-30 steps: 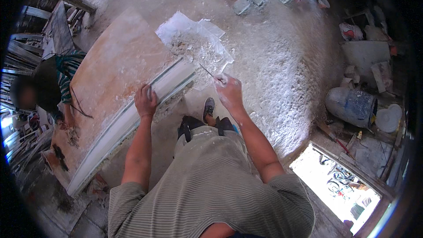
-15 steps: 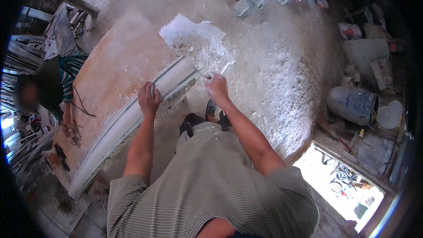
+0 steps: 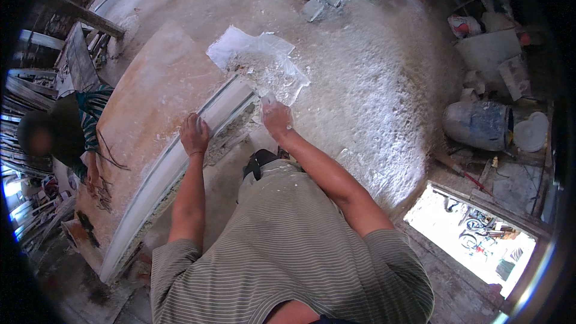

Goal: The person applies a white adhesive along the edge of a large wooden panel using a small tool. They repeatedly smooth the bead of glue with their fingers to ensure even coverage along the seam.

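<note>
Currently the person stands bent over a long white plaster cornice moulding (image 3: pixel 180 162) that runs diagonally from lower left of the frame up toward centre, lying along the near edge of a broad, dust-coated orange-brown table (image 3: pixel 150 102). Left hand (image 3: pixel 194 134) rests on top of the moulding about midway along its visible length, fingers curled down over its upper edge in a loose hold; judged to be pressing the piece down so it does not shift. Right hand (image 3: pixel 276 118) is at the moulding's upper end, fingers closed around something small and pale at the tip; whether this is a tool or a lump of plaster cannot be told. That hand sits just beside a crumpled clear plastic sheet (image 3: pixel 258 63) carrying a heap of white powder and crumbs, upper centre, probably kept within reach of the working end. White dust (image 3: pixel 372 102) spreads over the floor right of centre. A grey bucket (image 3: pixel 477 125) lies tipped at right, near a white round lid (image 3: pixel 531 135) and a pale board (image 3: pixel 486 51). Broken pale blocks (image 3: pixel 315 9) lie at top centre. A second person in a striped green top (image 3: pixel 90 117) crouches at the left of the frame beyond the table, one hand low near dark fibres (image 3: pixel 105 189). Bright opening in the floor edge, lower right, shows ground below.
</note>
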Demonstrator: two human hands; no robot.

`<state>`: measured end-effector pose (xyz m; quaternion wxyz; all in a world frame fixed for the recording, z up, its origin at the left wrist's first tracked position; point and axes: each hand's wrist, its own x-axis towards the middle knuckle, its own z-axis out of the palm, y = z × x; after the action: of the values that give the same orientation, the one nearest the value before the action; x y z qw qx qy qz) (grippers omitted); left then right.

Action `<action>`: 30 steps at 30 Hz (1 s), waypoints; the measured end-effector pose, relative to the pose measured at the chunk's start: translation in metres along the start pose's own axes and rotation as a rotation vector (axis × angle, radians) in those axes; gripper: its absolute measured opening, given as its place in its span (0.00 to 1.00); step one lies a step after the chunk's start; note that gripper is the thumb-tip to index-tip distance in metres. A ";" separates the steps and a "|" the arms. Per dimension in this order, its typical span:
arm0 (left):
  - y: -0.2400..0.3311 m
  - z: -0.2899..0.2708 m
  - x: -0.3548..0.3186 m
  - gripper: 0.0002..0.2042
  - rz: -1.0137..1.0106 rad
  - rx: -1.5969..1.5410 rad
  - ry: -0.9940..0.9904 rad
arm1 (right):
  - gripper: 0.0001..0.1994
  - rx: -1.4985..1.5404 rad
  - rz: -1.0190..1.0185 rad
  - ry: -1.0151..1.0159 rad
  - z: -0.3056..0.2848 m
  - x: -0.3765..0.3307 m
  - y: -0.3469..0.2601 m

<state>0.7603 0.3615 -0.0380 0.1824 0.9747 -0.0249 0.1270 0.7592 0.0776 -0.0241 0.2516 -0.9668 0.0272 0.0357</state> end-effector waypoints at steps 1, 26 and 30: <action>0.000 -0.001 0.001 0.14 0.003 -0.005 0.006 | 0.11 0.101 0.020 0.069 0.002 0.003 0.007; 0.007 -0.004 0.006 0.15 -0.010 0.063 -0.036 | 0.09 -0.154 -0.046 0.318 0.046 -0.002 0.003; -0.009 -0.001 -0.015 0.15 -0.062 0.058 -0.035 | 0.11 0.441 0.078 0.037 -0.049 0.004 0.007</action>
<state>0.7463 0.3705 -0.0443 0.1577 0.9819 0.0060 0.1048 0.7653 0.0477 0.0144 0.4550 -0.8870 0.0763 0.0209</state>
